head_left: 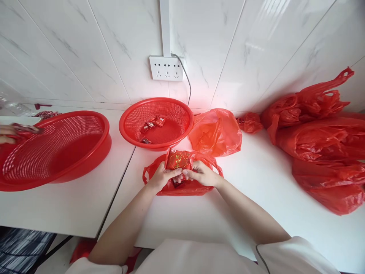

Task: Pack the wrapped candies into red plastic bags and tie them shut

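Observation:
Between my two hands are red packets with gold print, held up over an open red plastic bag. My left hand grips them from the left side, thumb across the front. From the other side my right hand closes on the same packets, its thumb meeting the left one. More red packets show inside the bag below my hands. Just behind stands a red perforated basket with several small red packets in it.
At the left is a larger red basket, with another person's hand holding red packets over it. An open red bag lies right of the middle basket. Full red bags crowd the right side. A socket panel is on the wall.

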Motion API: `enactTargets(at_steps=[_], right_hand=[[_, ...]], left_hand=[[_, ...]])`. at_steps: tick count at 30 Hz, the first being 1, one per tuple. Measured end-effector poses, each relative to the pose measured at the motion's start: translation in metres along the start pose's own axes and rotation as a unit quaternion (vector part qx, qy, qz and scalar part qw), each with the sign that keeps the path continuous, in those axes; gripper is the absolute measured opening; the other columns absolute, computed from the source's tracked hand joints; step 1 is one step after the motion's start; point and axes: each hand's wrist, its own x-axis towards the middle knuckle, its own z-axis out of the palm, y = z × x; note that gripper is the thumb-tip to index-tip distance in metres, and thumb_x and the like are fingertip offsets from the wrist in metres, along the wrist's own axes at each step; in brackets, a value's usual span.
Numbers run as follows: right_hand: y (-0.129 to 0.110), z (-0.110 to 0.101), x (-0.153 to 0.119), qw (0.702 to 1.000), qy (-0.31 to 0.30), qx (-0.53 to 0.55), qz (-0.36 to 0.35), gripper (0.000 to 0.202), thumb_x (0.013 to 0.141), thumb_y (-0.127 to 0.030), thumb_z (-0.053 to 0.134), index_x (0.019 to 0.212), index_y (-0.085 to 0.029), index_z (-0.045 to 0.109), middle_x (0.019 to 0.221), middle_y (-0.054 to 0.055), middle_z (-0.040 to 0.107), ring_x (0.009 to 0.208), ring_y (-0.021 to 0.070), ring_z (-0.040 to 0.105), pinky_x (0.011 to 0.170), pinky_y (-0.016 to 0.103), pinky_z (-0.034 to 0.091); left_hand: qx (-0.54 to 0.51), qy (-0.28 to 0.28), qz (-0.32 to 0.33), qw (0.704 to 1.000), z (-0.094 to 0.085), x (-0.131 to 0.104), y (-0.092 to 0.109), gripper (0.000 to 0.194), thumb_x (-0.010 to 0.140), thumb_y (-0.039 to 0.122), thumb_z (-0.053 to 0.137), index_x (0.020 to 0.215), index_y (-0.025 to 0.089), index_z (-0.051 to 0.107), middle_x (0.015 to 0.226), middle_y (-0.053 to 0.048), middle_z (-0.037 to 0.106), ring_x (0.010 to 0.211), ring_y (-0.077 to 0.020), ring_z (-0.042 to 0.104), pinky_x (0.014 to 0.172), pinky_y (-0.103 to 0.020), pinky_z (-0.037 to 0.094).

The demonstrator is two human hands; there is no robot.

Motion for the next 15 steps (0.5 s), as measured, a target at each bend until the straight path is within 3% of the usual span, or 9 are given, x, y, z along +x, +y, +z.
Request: enactTargets(at_steps=[5, 10, 15], right_hand=[[0.003, 0.001, 0.0, 0.999, 0.008, 0.047, 0.014, 0.032, 0.095, -0.035, 0.048, 0.078, -0.016, 0.067, 0.077, 0.004, 0.068, 0.063, 0.0111, 0.054, 0.061, 0.024, 0.043], [0.012, -0.004, -0.003, 0.995, 0.037, 0.076, 0.055, 0.036, 0.092, -0.036, 0.052, 0.064, -0.015, 0.062, 0.061, 0.001, 0.061, 0.052, 0.0097, 0.047, 0.053, 0.024, 0.038], [0.014, -0.012, -0.007, 0.995, 0.062, 0.05, 0.056, 0.039, 0.091, -0.041, 0.056, 0.061, -0.016, 0.058, 0.056, -0.002, 0.054, 0.051, 0.0092, 0.045, 0.053, 0.024, 0.038]], left_hand=[[-0.018, 0.0, -0.015, 1.0, 0.008, 0.0, -0.004, 0.024, 0.081, 0.035, 0.07, 0.083, 0.012, 0.071, 0.071, -0.007, 0.071, 0.054, -0.0133, 0.061, 0.054, -0.025, 0.051], [0.003, -0.033, -0.038, 0.999, 0.006, 0.0, -0.001, 0.033, 0.086, 0.042, 0.063, 0.087, 0.01, 0.071, 0.079, -0.011, 0.072, 0.06, -0.0197, 0.068, 0.055, -0.029, 0.055], [0.029, 0.019, 0.008, 0.999, -0.004, 0.001, -0.001, 0.03, 0.087, 0.041, 0.062, 0.078, 0.013, 0.066, 0.064, -0.003, 0.066, 0.055, -0.0148, 0.064, 0.055, -0.026, 0.052]])
